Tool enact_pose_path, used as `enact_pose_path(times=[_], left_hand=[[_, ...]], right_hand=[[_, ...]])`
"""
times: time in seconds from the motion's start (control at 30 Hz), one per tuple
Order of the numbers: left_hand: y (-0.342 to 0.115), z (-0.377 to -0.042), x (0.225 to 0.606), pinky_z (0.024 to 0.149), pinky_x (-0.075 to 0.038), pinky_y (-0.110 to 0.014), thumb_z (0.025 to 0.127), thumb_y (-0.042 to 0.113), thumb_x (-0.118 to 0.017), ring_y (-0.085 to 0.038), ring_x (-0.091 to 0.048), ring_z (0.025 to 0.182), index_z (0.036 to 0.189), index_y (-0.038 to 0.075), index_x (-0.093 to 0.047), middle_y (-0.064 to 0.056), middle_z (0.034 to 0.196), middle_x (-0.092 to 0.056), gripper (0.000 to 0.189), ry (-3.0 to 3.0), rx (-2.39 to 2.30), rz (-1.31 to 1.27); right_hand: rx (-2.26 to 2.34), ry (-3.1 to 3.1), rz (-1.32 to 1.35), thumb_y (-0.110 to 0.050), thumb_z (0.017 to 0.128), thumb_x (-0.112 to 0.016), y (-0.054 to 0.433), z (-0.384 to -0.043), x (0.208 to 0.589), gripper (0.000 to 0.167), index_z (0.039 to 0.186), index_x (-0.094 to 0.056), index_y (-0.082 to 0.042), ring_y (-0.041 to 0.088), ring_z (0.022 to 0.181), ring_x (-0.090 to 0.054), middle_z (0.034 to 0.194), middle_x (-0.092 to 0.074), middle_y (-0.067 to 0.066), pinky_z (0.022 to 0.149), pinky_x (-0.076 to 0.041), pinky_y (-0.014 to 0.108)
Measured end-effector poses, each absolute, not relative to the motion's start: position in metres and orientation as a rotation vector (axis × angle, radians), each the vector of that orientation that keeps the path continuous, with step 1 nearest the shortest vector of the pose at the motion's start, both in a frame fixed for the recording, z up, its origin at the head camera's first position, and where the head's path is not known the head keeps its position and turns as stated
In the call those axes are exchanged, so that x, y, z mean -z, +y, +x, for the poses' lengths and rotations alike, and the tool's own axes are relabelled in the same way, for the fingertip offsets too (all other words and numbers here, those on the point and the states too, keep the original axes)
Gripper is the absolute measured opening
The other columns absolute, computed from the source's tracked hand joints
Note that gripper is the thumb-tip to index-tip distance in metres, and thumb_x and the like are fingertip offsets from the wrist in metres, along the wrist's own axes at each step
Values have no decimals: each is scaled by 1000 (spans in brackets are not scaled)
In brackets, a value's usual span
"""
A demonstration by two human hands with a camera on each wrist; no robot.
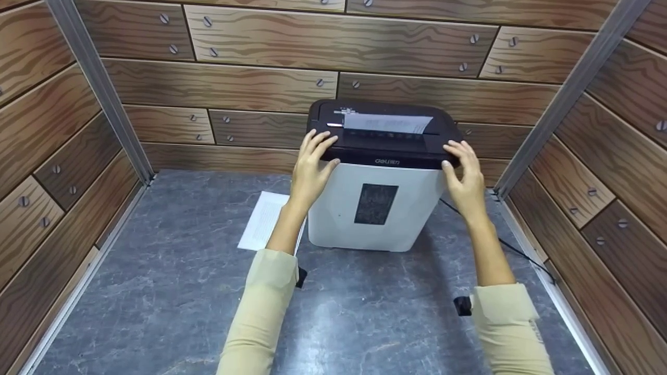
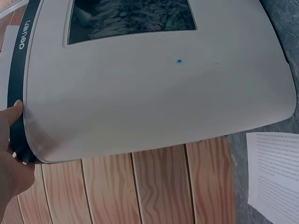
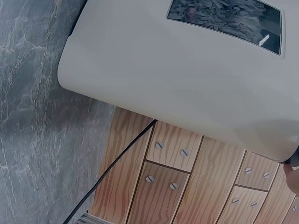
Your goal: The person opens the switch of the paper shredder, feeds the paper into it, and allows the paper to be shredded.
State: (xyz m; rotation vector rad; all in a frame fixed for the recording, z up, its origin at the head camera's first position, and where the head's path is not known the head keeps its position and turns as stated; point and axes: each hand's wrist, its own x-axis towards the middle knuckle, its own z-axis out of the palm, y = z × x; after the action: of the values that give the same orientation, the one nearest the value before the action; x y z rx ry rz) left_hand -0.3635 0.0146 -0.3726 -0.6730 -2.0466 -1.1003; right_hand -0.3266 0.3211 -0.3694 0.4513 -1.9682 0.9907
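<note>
A paper shredder [image 1: 333,208] with a white body and a black top [image 1: 375,146] stands upright on the floor. A printed sheet [image 1: 388,123] sticks up from the slot in its top. My left hand [image 1: 311,169] grips the top's left corner, thumb in front and fingers over the edge. In the left wrist view, that thumb [image 2: 16,109] lies on the black rim. Opposite, my right hand [image 1: 466,179] holds the right corner, thumb at the front. Only a little of it shows in the right wrist view. Paper shreds [image 3: 224,21] show through the front window.
Another printed sheet [image 1: 263,221] lies on the grey marbled floor [image 1: 156,291] left of the shredder. A black cord [image 1: 521,252] runs from behind the shredder to the right wall. Wood-patterned panels [image 1: 260,41] with metal posts [image 1: 107,94] enclose the space.
</note>
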Motion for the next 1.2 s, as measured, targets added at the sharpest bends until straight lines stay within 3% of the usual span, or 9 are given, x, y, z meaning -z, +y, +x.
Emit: enact_pose_path(times=[0.13,0.43,0.67,0.9,1.2], left_hand=[[15,-364,373,106,-21,-23,80,10,-70,-22,-28,131,119,6,-61,-6,127,-51,41,-2047,1108,-673],[15,-363,373,106,-21,-23,81,9,-70,-22,-27,131,120,6,-60,-6,128,-51,41,-2052,1124,-669],[16,-363,373,105,-21,-23,81,11,-69,-21,-26,132,121,7,-59,-5,129,-50,41,-2067,1129,-662],[15,-362,371,106,-20,-23,82,10,-69,-21,-25,132,121,7,-59,-5,129,-50,41,-2071,1130,-667],[15,-363,373,107,-19,-24,81,9,-69,-22,-26,131,120,6,-60,-7,128,-50,40,-2051,1123,-681]], right_hand=[[-997,-1983,425,3,86,-59,322,-328,372,27,113,-61,2,30,127,-33,124,-54,13,106,-21,29],[-1025,-1951,441,8,85,-58,321,-330,374,28,112,-60,6,35,127,-32,124,-53,19,107,-20,31],[-1023,-1969,428,4,87,-56,317,-326,371,27,114,-59,5,33,128,-31,125,-52,16,107,-19,29],[-1009,-1960,439,2,88,-57,321,-329,374,27,114,-59,3,24,129,-31,125,-53,14,107,-20,30],[-1023,-1959,439,3,87,-56,321,-330,375,27,114,-59,4,28,129,-31,125,-53,15,107,-19,30]])
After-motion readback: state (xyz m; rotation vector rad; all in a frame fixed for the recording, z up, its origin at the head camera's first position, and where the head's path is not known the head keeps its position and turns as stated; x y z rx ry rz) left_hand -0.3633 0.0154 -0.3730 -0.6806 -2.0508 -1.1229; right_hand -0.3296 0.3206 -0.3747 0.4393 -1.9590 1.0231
